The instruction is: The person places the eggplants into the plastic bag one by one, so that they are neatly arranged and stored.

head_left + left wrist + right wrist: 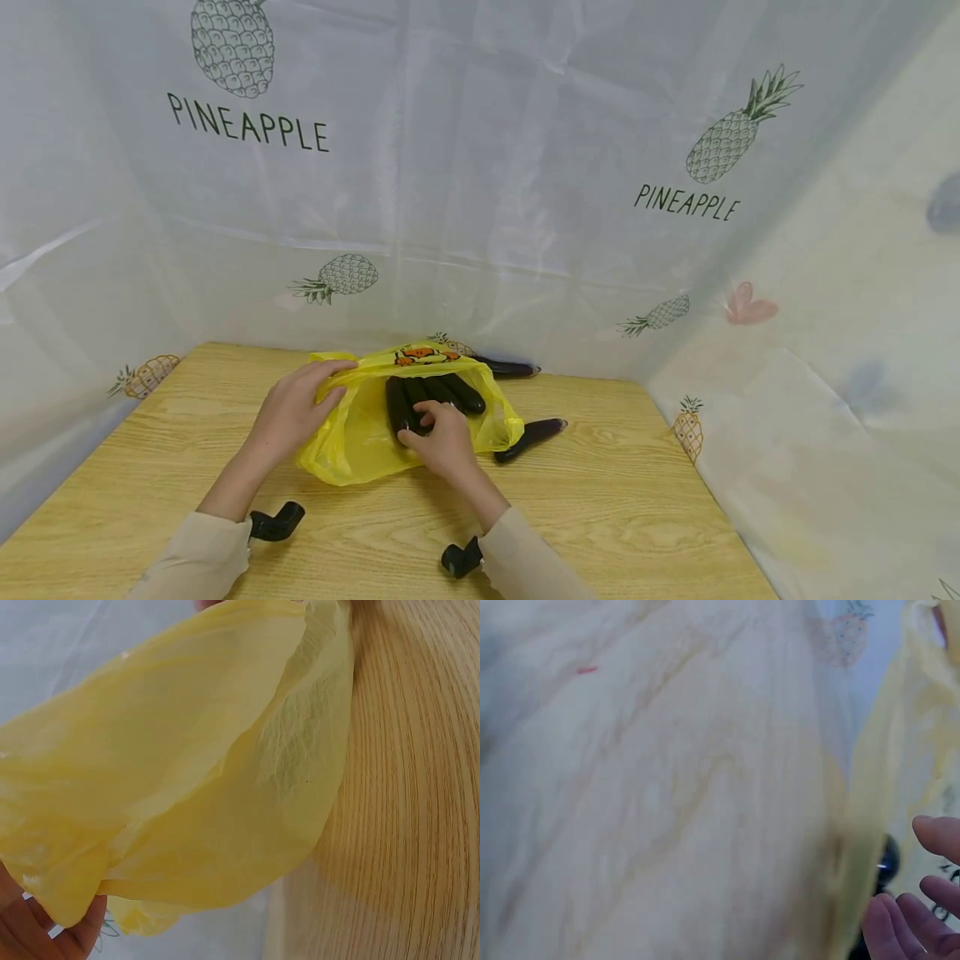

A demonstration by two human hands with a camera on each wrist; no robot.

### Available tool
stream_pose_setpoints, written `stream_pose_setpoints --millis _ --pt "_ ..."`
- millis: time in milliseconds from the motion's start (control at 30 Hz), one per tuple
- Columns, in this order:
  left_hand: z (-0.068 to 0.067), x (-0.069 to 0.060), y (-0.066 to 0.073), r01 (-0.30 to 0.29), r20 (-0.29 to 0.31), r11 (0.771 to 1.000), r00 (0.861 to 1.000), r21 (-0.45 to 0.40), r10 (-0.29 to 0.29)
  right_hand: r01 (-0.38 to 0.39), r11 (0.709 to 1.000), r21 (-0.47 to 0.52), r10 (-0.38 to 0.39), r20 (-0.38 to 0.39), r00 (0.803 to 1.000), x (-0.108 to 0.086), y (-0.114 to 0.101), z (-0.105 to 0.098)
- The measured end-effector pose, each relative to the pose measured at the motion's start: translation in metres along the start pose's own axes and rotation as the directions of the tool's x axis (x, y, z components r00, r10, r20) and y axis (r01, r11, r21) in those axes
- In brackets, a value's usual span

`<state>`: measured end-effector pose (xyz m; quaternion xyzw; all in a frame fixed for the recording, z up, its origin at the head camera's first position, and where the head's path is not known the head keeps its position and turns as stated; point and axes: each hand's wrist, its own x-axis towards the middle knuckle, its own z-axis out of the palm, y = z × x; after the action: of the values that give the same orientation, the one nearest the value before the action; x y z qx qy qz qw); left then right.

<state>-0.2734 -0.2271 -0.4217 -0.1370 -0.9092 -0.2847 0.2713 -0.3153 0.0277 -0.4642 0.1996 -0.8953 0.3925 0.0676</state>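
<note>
A yellow plastic bag (360,450) lies on its side with its mouth held wide, and several dark eggplants (467,393) lie inside it. At the bag's left edge my left hand (302,406) pinches the plastic between thumb and fingers; in the left wrist view the yellow bag (195,772) hides part of those fingers. My right hand (447,442) is in the bag's mouth beside the eggplants, thumb and fingers spread apart. The right wrist view has these fingers (922,922) loosely bent, close to a dark eggplant end (889,862), with nothing visibly gripped.
One eggplant (531,439) lies on the wooden table (600,500) right of the bag. Another eggplant (510,368) lies behind the bag, partly hidden. A pale curtain (480,167) with pineapple prints surrounds the table's back and sides.
</note>
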Motion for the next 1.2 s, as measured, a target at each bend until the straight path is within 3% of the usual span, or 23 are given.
stream_pose_setpoints --millis 167,367,700,1000,1200 --pt "0.0 0.001 -0.001 -0.006 -0.007 1.0 1.0 -0.002 0.005 0.053 0.997 0.047 -0.054 0.013 0.998 -0.008 -0.001 -0.025" --pt "-0.001 0.0 -0.001 -0.012 -0.01 1.0 1.0 0.001 0.012 0.109 0.994 -0.008 -0.109 -0.007 0.994 -0.019 0.002 -0.062" --pt "-0.001 0.0 -0.002 -0.019 -0.022 1.0 1.0 0.005 0.019 0.057 0.994 -0.097 -0.064 -0.069 0.996 -0.036 0.035 -0.118" --pt "-0.001 0.0 -0.003 -0.012 -0.015 1.0 1.0 0.004 0.012 -0.003 0.981 -0.194 -0.014 -0.086 0.996 -0.048 0.077 -0.14" --pt "0.0 0.0 -0.004 -0.009 -0.008 1.0 1.0 -0.003 0.009 -0.044 0.98 -0.194 0.035 -0.054 0.998 -0.053 0.095 -0.143"
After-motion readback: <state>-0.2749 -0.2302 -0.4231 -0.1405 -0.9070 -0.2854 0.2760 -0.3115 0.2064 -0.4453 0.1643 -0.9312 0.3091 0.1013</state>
